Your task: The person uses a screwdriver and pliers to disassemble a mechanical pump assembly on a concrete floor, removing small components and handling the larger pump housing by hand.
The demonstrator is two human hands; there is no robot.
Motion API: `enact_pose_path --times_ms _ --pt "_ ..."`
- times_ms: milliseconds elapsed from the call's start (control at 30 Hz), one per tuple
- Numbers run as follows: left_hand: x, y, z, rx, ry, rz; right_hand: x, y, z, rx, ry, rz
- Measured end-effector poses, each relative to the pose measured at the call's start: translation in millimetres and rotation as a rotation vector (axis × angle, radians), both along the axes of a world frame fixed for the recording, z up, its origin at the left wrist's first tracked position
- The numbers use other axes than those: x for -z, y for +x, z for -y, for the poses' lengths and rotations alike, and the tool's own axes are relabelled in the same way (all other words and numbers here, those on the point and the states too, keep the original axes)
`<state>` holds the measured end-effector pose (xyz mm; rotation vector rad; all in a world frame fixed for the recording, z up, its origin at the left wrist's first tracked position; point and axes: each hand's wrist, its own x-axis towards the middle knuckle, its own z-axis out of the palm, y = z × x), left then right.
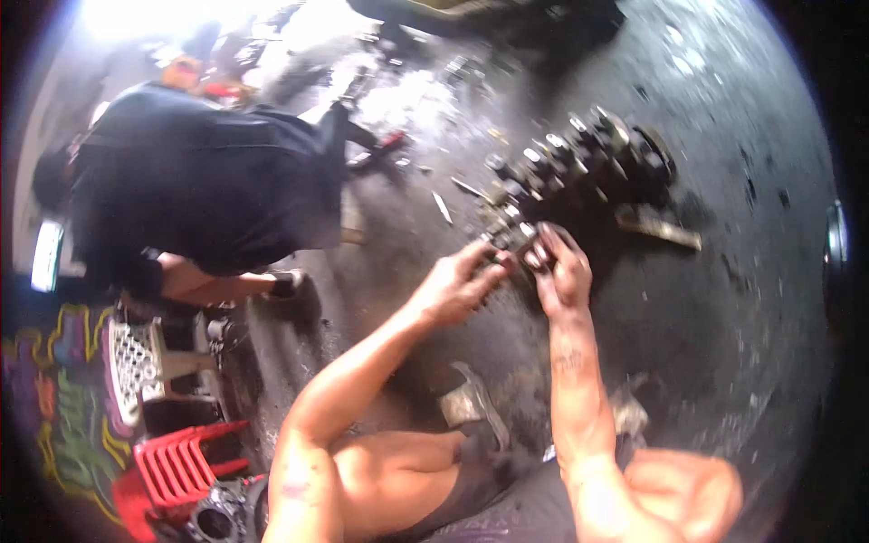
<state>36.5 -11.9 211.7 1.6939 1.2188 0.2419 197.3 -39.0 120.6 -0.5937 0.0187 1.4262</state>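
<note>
A dark, oily metal shaft with bright journals, which looks like a crankshaft (563,161), lies slantwise on the floor ahead of me. My left hand (462,282) is at its near end, fingers bent and pinched together. Beside it, my right hand (563,276) has thumb and fingers closed close to the same end. Small metal parts show between the two hands, but blur and the fingers hide what each one grips. Both forearms reach forward over my bent legs.
Another person (208,176) in dark clothes bends over at the left. A wooden strip (661,228) lies right of the shaft, a pale stick (442,207) left of it. Red (176,466) and white (136,366) plastic chairs stand lower left, near a metal housing (215,522).
</note>
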Motion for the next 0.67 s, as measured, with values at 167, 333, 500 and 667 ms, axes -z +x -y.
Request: enact_pose_path --times_ms 167,333,500,667 --pt "10 -15 2 0.098 0.09 -0.199 0 39 -1 0.188 -0.146 0.111" --pt "6 -27 -13 0.42 0.533 -0.499 64 69 8 0.32 -0.382 0.558" --pt "-20 8 -36 0.631 0.874 -0.838 131 82 42 0.256 -0.576 0.735" --pt "-32 41 -62 0.863 0.918 -0.99 159 79 64 -0.032 -0.662 0.939"
